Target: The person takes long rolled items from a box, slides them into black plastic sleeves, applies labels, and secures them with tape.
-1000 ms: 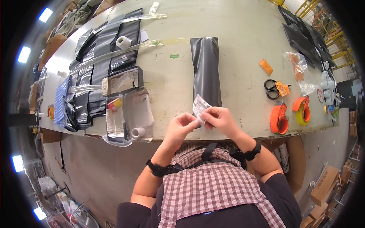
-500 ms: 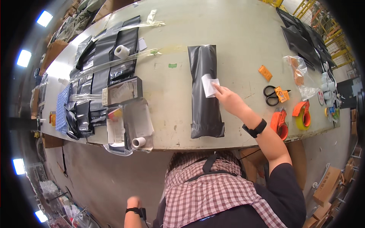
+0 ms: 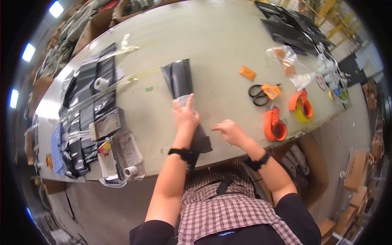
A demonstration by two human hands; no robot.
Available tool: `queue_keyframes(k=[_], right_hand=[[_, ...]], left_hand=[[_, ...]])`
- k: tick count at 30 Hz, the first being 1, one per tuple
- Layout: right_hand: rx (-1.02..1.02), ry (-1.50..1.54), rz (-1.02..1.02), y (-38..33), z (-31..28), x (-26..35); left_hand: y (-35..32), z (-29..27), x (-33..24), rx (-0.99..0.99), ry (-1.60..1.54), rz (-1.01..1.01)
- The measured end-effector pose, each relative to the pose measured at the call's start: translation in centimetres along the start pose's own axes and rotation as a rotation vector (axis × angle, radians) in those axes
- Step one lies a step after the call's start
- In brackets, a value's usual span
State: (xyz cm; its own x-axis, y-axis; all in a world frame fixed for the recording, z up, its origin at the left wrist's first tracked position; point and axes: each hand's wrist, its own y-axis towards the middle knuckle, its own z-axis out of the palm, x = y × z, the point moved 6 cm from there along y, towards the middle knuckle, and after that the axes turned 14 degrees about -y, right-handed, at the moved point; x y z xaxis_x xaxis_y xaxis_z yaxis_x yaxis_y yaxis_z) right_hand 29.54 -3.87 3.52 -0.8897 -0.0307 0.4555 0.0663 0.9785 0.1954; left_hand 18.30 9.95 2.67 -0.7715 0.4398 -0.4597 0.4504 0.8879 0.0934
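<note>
A long black plastic mailing bag lies lengthwise on the table, its near end close to the front edge. Over its middle my left hand rests with fingers stretched and parted, pressing on a white label that is mostly covered by the fingers. To the right of the bag, just above the tabletop, is my right hand. Its fingers are curled, with the tips pinched together and pointing at the bag. Whether anything small sits in that pinch is too blurred to see.
Black bags under clear tape and a white roll lie left, beside an open box and tray. On the right are scissors, orange packets, two orange tape dispensers and more black bags.
My left hand has come up from beside my body onto the bag and its label. My right hand has let go of the label and drawn back toward me. The view has turned.
</note>
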Motion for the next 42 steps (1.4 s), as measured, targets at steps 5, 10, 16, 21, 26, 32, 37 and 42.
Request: queue_keyframes(k=[5,10,16,21,26,32,37,42], right_hand=[[-0.070,-0.840,0.676,-10.0,-11.8,-5.8],[0.141,-0.725,0.701,-13.5,-8.1,-10.2],[0.159,0.211,-0.272,-10.7,-8.4,6.7],[0.380,0.186,-0.414,-10.1,-6.8,11.3],[0.267,0.252,-0.485,-11.2,-4.0,14.6],[0.559,0.671,-0.030,-13.6,-4.3,11.9],[0.693,0.386,0.364,-15.9,0.0,4.6],[0.580,0.207,0.296,-13.4,4.4,7.9]], left_hand=[[-6.9,-2.8,1.1,0.045,-0.125,0.047],[-13.2,-5.4,1.1,0.122,-0.115,-0.023],[-14.5,-9.3,-2.5,0.380,-1.196,0.035],[-19.1,-8.3,2.3,0.689,-1.673,-0.621],[-22.8,-9.5,5.2,0.544,-1.874,-0.706],[-24.3,-12.7,12.1,-0.116,-1.422,-0.644],[-25.4,-5.9,17.1,-0.061,-1.134,-0.618],[-24.8,-1.6,12.0,0.552,-0.498,-0.531]])
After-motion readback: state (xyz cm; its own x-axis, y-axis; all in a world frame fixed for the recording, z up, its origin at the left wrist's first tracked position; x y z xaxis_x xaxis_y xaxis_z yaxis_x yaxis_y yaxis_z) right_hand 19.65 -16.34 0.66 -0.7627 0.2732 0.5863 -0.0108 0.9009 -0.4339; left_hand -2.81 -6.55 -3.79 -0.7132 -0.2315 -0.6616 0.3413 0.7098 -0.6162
